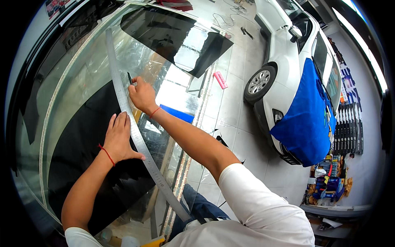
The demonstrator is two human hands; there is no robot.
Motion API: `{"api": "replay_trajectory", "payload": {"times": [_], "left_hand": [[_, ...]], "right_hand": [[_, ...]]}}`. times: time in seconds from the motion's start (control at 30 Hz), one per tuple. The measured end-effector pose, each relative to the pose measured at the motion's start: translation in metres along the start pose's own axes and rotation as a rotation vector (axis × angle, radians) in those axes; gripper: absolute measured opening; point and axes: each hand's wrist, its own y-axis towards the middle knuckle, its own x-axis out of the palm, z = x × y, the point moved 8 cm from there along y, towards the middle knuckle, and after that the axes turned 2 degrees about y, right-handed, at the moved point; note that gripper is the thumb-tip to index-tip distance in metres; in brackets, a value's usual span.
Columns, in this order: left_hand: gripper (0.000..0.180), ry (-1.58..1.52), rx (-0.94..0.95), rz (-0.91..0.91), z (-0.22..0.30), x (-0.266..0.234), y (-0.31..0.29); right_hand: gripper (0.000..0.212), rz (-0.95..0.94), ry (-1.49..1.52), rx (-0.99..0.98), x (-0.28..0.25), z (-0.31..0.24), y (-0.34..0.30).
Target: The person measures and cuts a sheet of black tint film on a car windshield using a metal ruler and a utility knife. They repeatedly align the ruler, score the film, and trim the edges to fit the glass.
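One ruler (137,136), two wristbands (109,156), one white car (284,96).

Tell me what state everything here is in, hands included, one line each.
Left hand: fingers extended, resting on the ruler.
Right hand: closed around the slim dark tool.
Slim dark tool: held, tip near the ruler.
Ruler: lying across the glass table.
Black sheet: spread out, beside the ruler.
Blue cloth: draped over the white car's front.

It was a car workshop; a white car (284,78) stood indoors on a tiled floor (263,152), blue cloth (306,119) over its front; a dark sheet (82,152) and long ruler (142,146) lay on a glass table (88,68); black strips (347,131) lined a wall (371,123).
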Motion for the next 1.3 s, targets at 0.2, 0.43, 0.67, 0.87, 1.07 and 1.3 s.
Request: {"api": "replay_trajectory", "payload": {"times": [0.2,0.43,0.67,0.87,1.07,1.3], "left_hand": [[0.147,0.016,-0.055,-0.051,0.004,-0.003,0.002],[0.147,-0.019,-0.050,-0.060,-0.001,0.001,0.000],[0.139,-0.031,-0.014,0.026,-0.010,0.003,-0.008],[0.139,0.026,-0.030,0.018,-0.009,0.008,-0.005],[0.140,0.025,-0.045,0.002,-0.009,0.012,-0.005],[0.139,0.017,-0.049,0.001,-0.010,0.013,-0.005]], "right_hand": [[0.027,0.025,0.122,0.052,-0.009,0.000,-0.004],[0.033,0.089,-0.024,-0.039,0.000,0.007,-0.007],[0.037,-0.128,-0.028,-0.190,0.004,-0.025,0.007],[0.031,-0.159,-0.237,-0.302,0.029,-0.019,0.026],[0.029,-0.192,-0.225,-0.310,0.033,-0.023,0.028],[0.027,-0.192,-0.302,-0.332,0.039,-0.026,0.032]]}}
